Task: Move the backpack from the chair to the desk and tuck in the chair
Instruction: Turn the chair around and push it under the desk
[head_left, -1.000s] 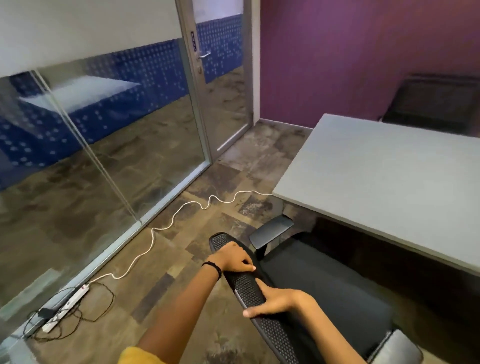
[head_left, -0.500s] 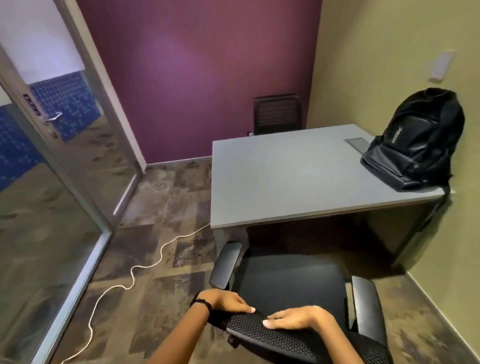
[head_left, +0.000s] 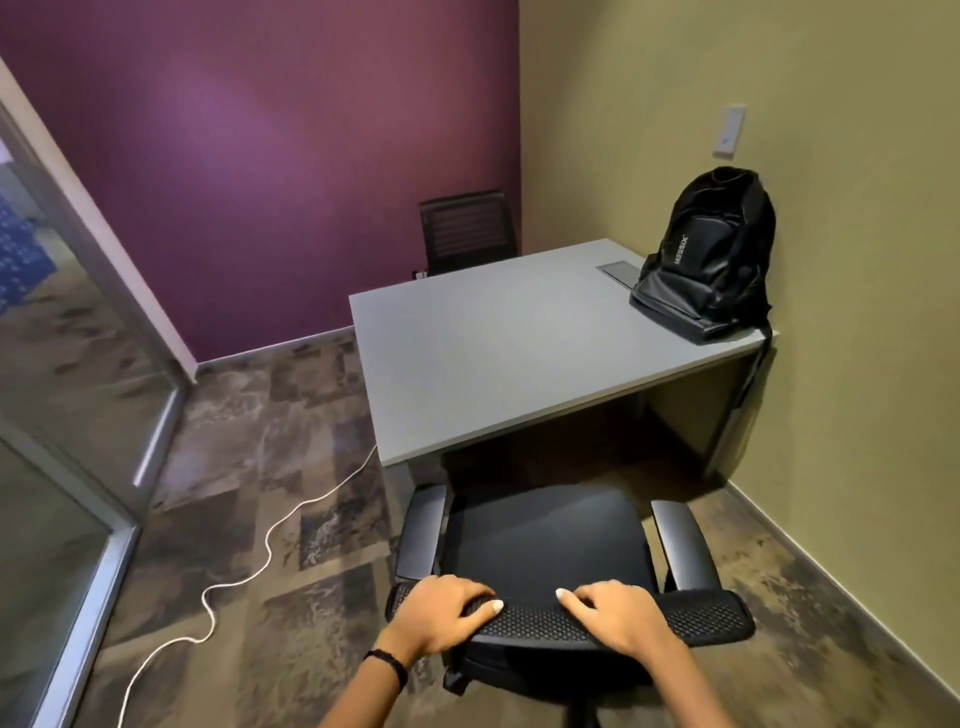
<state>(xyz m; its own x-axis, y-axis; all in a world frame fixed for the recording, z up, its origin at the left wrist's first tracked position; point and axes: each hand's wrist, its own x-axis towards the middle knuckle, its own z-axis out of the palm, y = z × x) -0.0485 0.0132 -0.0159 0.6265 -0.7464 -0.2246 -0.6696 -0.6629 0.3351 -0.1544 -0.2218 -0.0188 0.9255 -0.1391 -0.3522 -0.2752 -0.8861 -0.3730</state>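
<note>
Since the earlier frame the view had swung to face the bench squarely, and the chair (head_left: 550, 545) had turned to point at it, its seat just short of the near edge and not yet under it. The grey bench (head_left: 498, 353) stood ahead of both hands, against the green wall. Beyond the bench, far ahead of the hands, a second dark chair (head_left: 467, 228) stood at the purple wall. The black backpack (head_left: 709, 254) stood upright on the bench's far right corner, leaning on the wall, well ahead and to the right of the right hand. A white cable (head_left: 260, 561) snaked over the floor left of the left hand. The left hand (head_left: 441, 613) and right hand (head_left: 615, 613) lay side by side on the mesh top of the chair's backrest, each grip curled loosely over that edge, fingers forward.
</note>
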